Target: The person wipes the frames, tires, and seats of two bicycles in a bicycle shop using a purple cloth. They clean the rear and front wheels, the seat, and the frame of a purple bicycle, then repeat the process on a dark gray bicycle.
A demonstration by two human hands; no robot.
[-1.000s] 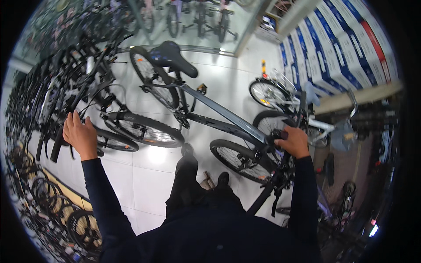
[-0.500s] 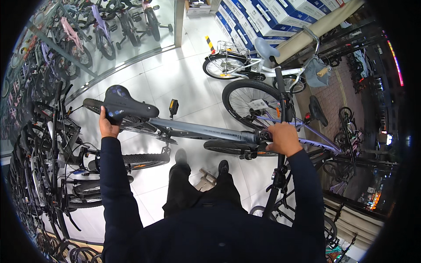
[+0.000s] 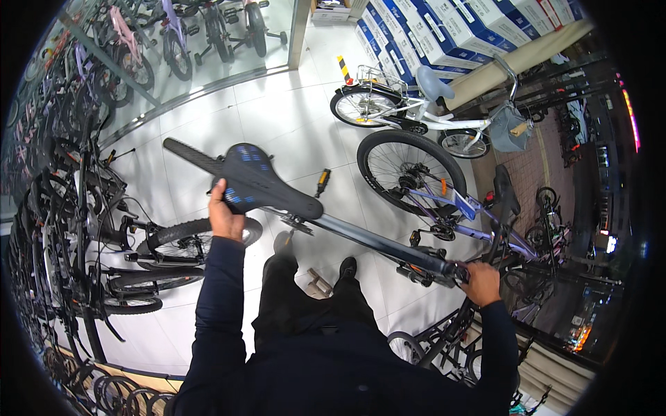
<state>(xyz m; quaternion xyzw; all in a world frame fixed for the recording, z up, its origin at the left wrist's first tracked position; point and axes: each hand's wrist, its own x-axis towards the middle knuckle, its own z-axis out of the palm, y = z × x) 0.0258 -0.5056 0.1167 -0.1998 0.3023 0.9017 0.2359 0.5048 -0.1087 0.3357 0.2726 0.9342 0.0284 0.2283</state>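
Note:
A dark grey bicycle [image 3: 378,241] stands across in front of me, its rear to the left and its front to the right. My left hand [image 3: 227,216] grips the side of its black saddle [image 3: 260,182], thumb on top and fingers hidden beneath. At the front end, my right hand [image 3: 481,283] is closed around the handlebar by the stem; some fingers are out of sight. The rear tyre [image 3: 191,155] shows beyond the saddle. A pedal with yellow reflectors [image 3: 323,182] sticks out on the far side. The front wheel is mostly hidden.
Bicycles stand packed along the left, one wheel [image 3: 182,239] reaching close. A purple bicycle [image 3: 451,215] and a white bicycle with a basket [image 3: 430,119] stand at the right. Stacked blue-and-white boxes [image 3: 444,38] and a glass partition [image 3: 300,35] are behind.
The grey bicycle has shifted right and turned, its front end swinging nearer to me. Both hands have moved right with it, keeping hold of saddle and handlebar.

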